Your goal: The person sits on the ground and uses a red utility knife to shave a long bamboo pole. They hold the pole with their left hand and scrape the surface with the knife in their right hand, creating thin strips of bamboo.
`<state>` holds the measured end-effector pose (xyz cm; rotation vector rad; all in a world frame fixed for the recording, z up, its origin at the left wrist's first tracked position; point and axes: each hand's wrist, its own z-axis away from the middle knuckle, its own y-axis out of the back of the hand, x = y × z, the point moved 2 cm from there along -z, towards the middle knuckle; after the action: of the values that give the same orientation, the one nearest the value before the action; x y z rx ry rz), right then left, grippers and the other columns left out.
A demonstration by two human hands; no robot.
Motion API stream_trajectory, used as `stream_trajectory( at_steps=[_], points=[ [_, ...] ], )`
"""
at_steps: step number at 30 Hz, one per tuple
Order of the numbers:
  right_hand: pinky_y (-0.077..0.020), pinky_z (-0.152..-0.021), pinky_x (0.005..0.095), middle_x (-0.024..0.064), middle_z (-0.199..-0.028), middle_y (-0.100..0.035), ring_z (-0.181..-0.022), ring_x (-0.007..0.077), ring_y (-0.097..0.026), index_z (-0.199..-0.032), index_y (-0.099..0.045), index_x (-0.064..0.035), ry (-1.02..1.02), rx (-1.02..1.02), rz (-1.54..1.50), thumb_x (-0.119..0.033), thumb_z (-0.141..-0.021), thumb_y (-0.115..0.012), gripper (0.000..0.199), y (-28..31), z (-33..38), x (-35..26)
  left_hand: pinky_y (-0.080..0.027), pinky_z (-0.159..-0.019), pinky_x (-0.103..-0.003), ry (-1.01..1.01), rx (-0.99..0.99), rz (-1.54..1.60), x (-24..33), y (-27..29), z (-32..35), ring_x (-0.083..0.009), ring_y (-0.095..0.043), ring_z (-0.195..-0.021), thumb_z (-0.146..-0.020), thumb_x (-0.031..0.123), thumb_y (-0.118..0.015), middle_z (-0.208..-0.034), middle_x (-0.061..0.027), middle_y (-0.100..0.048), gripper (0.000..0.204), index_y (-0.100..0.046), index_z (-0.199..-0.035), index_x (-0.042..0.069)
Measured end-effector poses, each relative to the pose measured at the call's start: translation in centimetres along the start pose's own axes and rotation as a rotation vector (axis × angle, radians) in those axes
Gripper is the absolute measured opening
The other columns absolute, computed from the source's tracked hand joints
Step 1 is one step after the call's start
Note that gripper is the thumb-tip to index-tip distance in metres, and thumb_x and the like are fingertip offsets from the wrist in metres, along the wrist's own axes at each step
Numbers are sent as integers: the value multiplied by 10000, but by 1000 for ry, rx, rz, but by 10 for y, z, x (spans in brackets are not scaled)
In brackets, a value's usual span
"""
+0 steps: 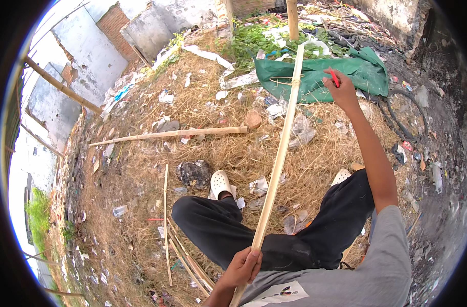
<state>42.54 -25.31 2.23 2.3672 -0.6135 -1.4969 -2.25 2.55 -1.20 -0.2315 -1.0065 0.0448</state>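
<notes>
A long split bamboo strip (277, 171) runs from my lap up toward the green sheet, its pale inner side showing. My left hand (244, 266) is closed around its near end. Out to the far right, my right hand (342, 91) is raised beside the strip's far part, apart from it. Its fingers are closed on a slim red object (335, 78), of which only a short piece shows; I cannot make out its kind. A thin curled sliver (281, 81) sits by the joint near the strip's far end.
A green sheet (367, 77) lies beyond the strip. One bamboo pole (192, 132) rests on the dry grass ahead, and thinner strips (167, 225) lie at my left. A dark lump (194, 174) is near my left shoe (220, 184). An upright pole (292, 20) stands at the back.
</notes>
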Motion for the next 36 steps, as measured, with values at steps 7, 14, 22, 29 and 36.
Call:
stream_trajectory(
  at_steps=[7, 14, 22, 29, 36],
  points=[
    [-498, -775, 364, 115, -933, -720, -854, 275, -668, -1070, -690, -72, 135, 38, -19, -250, -854, -699, 280, -34, -15, 26, -323, -358, -213, 8, -66, 1, -2, -9, 4, -58, -380, -383, -1066, 340, -366, -512, 6, -444, 370, -488, -854, 63],
    [-495, -659, 349, 75, -740, -691, -667, 215, -657, -891, -699, -41, -16, 325, 109, -195, -866, -653, 163, -21, -33, 54, -320, -362, -214, 11, 51, 18, -4, -3, 7, -50, -384, -373, -1065, 359, -361, -502, 25, -433, 368, -472, -870, 68],
    [-519, -768, 426, 167, -846, -706, -833, 337, -685, -864, -703, -40, -304, 135, 412, -192, -810, -650, 170, 33, -14, 193, -301, -389, -204, 7, -73, -12, 0, -10, 6, -55, -360, -397, -1066, 333, -378, -514, 18, -417, 343, -481, -860, 79],
    [-515, -831, 503, 210, -1047, -666, -997, 392, -646, -1051, -599, -24, -613, 461, 776, -160, -819, -614, 269, 93, 27, 202, -292, -399, -207, 286, -316, 184, -14, -18, 36, -55, -325, -386, -1078, 338, -317, -496, 35, -376, 361, -455, -871, 77],
    [-514, -879, 482, 291, -1092, -654, -1021, 414, -651, -1092, -647, 20, -707, 255, 907, -226, -807, -630, 377, 190, 97, 302, -301, -393, -231, -109, 101, 226, -5, 28, 68, -74, -350, -404, -1072, 322, -335, -503, -2, -403, 340, -460, -878, 72]
  ],
)
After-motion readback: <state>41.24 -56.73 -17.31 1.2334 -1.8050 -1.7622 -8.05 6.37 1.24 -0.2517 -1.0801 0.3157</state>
